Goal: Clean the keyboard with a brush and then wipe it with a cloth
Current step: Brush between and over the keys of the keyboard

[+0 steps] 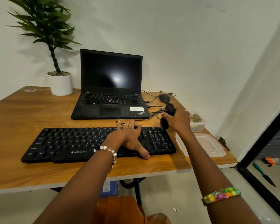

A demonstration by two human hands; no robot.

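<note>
Keyboard: black plastic, flat on wood-grain bench | our left hand flat on keys | right hand grips black bristle brush.

You worked on a warm-brown wooden table with a smooth, slightly sheeny grain finish. The long black plastic keyboard in front of you looked matt, its keys dull. Your black brush had a smooth plastic handle and soft dark bristles. The black laptop had a matt casing and a glossy screen that caught a glare. The clear plastic container lid looked smooth and translucent, and the white plant pot was smooth and matt.
</note>
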